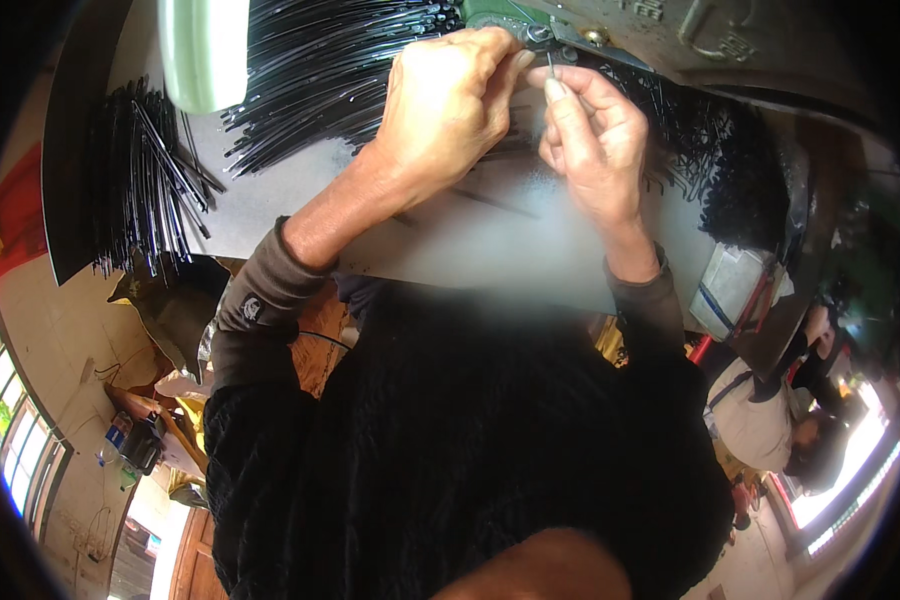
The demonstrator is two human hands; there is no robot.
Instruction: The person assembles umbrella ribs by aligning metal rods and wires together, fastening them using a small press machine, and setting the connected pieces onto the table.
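Note:
At the far side of the bench, my left hand (448,100) is closed in a pinch beside a small metal fitting (536,34) on a machine (670,35). What its fingertips grip, if anything, is hidden behind the hand. Just to the right, my right hand (595,135) pinches a short thin metal rod (550,64) between thumb and forefinger, its upper end close to the fitting. A large heap of thin black rods (315,85) lies to the left of my left hand, partly behind it.
A smaller black rod bundle (145,185) hangs over the left edge of the grey bench top (470,240). More black rods (740,175), some bent, pile up at the right. A pale green-white object (205,50) stands at upper left, a whitish box (725,285) at right. Another person (755,420) is beyond.

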